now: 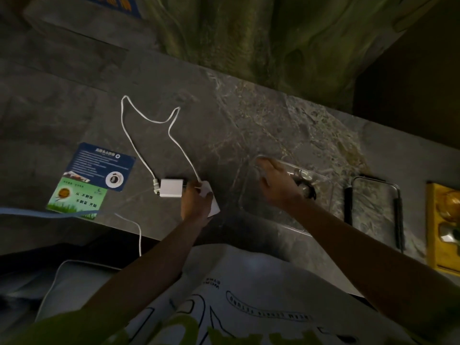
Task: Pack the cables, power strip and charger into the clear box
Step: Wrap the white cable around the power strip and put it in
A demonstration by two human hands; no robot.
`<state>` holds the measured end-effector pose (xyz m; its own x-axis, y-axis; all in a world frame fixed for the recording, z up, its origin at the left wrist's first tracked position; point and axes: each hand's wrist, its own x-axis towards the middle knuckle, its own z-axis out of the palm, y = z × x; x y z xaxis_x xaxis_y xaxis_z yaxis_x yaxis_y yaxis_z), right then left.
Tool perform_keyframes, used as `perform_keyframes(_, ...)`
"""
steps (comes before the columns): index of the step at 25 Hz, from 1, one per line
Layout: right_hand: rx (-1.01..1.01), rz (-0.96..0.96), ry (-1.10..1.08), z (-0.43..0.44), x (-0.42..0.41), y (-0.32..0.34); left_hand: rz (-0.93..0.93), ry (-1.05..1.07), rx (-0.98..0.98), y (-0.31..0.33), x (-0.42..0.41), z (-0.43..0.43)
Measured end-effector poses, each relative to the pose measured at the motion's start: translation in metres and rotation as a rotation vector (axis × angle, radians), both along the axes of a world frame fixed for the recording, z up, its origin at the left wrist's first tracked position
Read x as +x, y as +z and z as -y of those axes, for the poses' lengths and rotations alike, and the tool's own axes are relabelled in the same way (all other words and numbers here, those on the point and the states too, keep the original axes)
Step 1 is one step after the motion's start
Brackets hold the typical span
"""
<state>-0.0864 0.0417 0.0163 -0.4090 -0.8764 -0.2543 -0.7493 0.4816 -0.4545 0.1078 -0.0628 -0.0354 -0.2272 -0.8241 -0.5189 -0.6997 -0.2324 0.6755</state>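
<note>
The light is dim, so much of what you see is hard to read. Your right hand [276, 185] reaches into the clear plastic box [321, 188] near the counter's front edge; its fingers are blurred and you cannot tell how they stand. Dark coiled cables [305, 186] sit inside the box, half hidden behind that hand. Your left hand [195, 201] covers most of a flat white power strip [211, 199], fingers curled onto it. Just left lies the small white square charger [171, 188], touching the strip's end, with a thin white cable [149, 120] looping toward the back edge. The dark grey marbled stone counter [224, 115] also carries a blue and green printed card [99, 170] at its left. A greenish curtain [261, 33] hangs beyond.
</note>
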Motion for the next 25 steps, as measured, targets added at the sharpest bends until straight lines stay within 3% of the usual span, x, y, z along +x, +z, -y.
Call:
perform_keyframes(7, 0.195, -0.081, 0.177, 0.013, 0.023, -0.015, 0.087, 0.032, 0.147, -0.017, 0.007, -0.01)
perform_keyframes(17, 0.256, -0.041, 0.123, 0.009, 0.031, -0.01, 0.177, -0.036, 0.221, -0.022, 0.002, -0.009)
perform_keyframes(20, 0.268, -0.04, 0.117, 0.009, 0.031, -0.009, 0.129, -0.071, 0.219, -0.027, 0.011, -0.006)
perform_keyframes(25, 0.273, -0.051, 0.141, 0.011, 0.028, -0.013, -0.042, 0.089, 0.364, -0.011, 0.018, 0.001)
